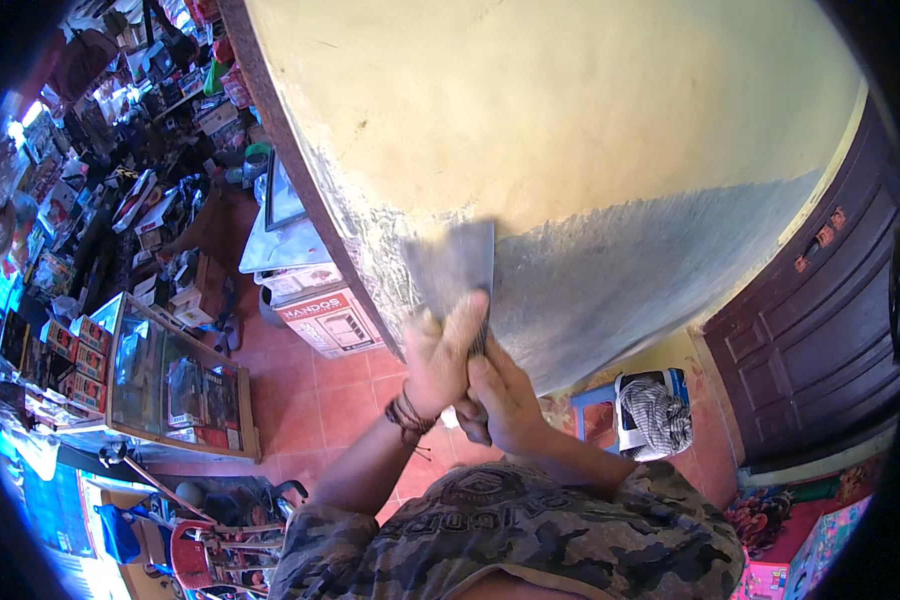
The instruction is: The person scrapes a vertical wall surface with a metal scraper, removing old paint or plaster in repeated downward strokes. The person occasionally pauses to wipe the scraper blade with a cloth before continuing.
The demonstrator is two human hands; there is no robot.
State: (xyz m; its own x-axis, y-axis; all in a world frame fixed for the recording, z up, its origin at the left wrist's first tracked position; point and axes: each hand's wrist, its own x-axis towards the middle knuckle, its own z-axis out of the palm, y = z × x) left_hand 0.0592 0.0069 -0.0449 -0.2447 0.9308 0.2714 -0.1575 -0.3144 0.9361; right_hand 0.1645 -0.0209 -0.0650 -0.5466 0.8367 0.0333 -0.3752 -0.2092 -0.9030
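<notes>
while pressed flat against the yellow plastered wall (570, 110) at its grey skimmed patch (650, 270), wide grey metal trowel blade (452, 262) gripped from below. left hand (438, 352) and right hand (505, 395) close together, both clamped on its handle, fingers overlapping. dark wooden door (820, 340) off to the right.

trowel (452, 268) on wall (530, 110), cardboard box (330, 320) left, door (820, 330) right

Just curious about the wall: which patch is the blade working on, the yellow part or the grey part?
The grey part. The wide scraper blade, gripped by both hands, lies at its left edge, where the grey meets the yellow part spreading above.
</notes>
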